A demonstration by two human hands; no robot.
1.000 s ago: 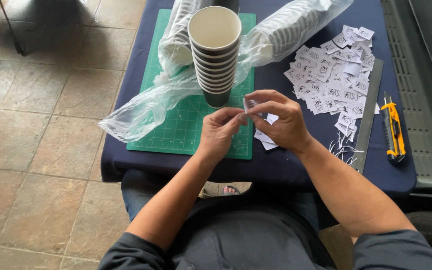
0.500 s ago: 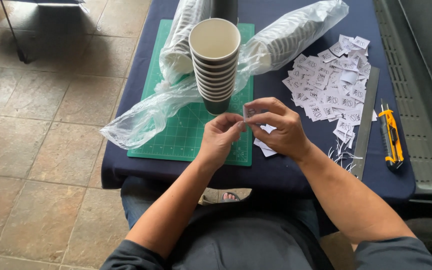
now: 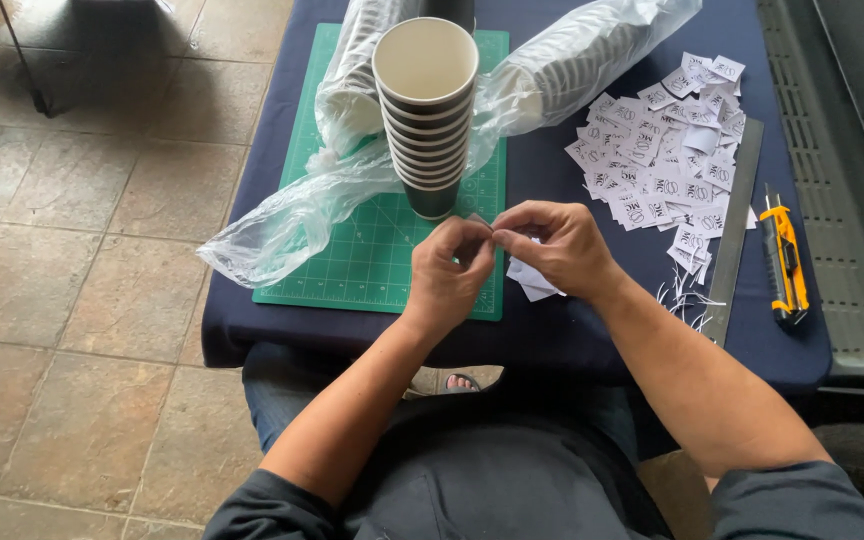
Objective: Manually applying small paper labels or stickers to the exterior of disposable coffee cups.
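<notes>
My left hand [image 3: 449, 272] and my right hand [image 3: 557, 247] meet fingertip to fingertip over the near edge of a green cutting mat [image 3: 362, 250]. Between the fingertips they pinch a small white paper label [image 3: 480, 222], mostly hidden by the fingers. A few white paper scraps [image 3: 530, 280] lie under my right hand. Just beyond my hands stands a tall stack of dark ribbed paper cups [image 3: 426, 110], upright, its white inside showing. To the right lies a heap of small printed white labels [image 3: 664, 150].
Two clear plastic sleeves of cups [image 3: 552, 75] lie behind the stack, one empty end trailing off the table's left edge [image 3: 252, 245]. A metal ruler [image 3: 737, 230] and a yellow utility knife [image 3: 784, 262] lie at the right. Dark blue table [image 3: 552, 330]; tiled floor left.
My hands have stayed together at the mat's near edge, fingers working on the small label. The view has shifted slightly; nothing else on the table moved.
</notes>
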